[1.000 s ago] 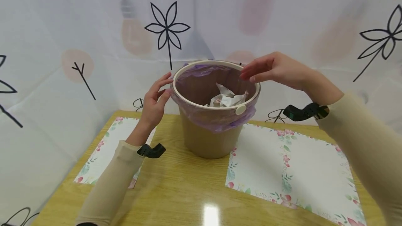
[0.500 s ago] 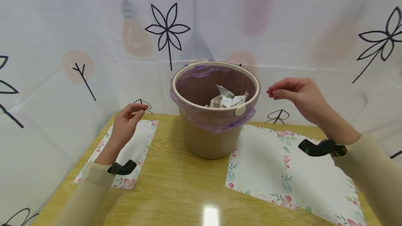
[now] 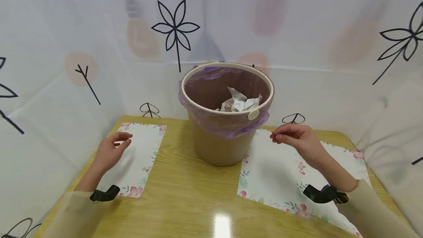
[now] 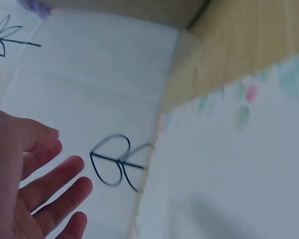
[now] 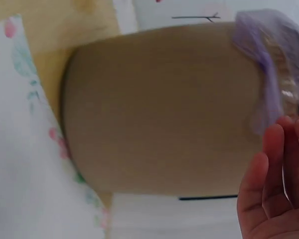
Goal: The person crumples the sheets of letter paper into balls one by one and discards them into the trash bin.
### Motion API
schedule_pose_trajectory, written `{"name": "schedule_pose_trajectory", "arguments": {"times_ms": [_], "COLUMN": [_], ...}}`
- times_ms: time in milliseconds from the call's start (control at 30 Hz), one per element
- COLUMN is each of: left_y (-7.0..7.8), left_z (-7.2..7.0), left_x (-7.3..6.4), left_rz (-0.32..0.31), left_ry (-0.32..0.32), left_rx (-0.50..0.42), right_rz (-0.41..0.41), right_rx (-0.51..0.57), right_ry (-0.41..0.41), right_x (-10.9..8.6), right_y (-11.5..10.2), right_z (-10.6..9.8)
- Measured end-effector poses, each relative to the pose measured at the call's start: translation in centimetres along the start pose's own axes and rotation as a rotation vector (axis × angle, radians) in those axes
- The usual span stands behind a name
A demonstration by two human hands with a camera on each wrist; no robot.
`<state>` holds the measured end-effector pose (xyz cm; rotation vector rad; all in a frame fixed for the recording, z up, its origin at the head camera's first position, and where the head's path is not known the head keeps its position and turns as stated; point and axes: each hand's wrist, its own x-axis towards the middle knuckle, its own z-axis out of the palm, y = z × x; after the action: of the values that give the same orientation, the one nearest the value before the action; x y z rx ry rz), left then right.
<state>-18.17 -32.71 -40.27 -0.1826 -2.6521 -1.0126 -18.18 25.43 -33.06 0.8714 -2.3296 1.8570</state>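
Observation:
A brown trash bin (image 3: 219, 146) stands upright near the table's back edge. Its pale ring rim (image 3: 183, 93) holds down a purple plastic liner (image 3: 228, 129) folded over the outside. Crumpled white paper (image 3: 239, 102) lies inside. My left hand (image 3: 110, 151) hovers over the left placemat, apart from the bin, its fingers loosely bent around nothing. To the right of the bin, my right hand (image 3: 299, 140) hangs above the right-hand placemats, holding nothing visible. In the right wrist view its relaxed fingers (image 5: 274, 164) appear in front of the bin's liner.
A white flower-bordered placemat (image 3: 142, 146) lies on the left of the wooden table (image 3: 185, 201). More bordered sheets (image 3: 261, 172) lie on the right. Directly behind the table hangs a printed white cloth (image 3: 224, 17), which also runs along both sides.
Both hands have come away from the bin's rim, moving outward and down, the left to the left, the right to the right. The bin and the paper in it stay put.

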Motion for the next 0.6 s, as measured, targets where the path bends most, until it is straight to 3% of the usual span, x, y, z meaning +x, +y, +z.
{"name": "schedule_pose_trajectory", "arguments": {"times_ms": [267, 433, 600], "left_y": [-2.7, -3.7, -4.9], "left_z": [-0.6, -0.3, 0.3], "left_x": [-0.8, -0.7, -1.2], "left_rz": [0.012, 0.060, 0.080], "left_ry": [-0.156, -0.243, -0.351], "left_rx": [0.204, 0.291, 0.302], "right_rz": [0.109, 0.134, 0.181], "right_rx": [0.034, 0.079, 0.078], "right_ry": [-0.125, -0.138, -0.173], "right_x": [-0.6, -0.6, -0.8], "right_y": [3.4, 5.0, 6.0], "right_z": [4.6, 7.4, 10.0]}}
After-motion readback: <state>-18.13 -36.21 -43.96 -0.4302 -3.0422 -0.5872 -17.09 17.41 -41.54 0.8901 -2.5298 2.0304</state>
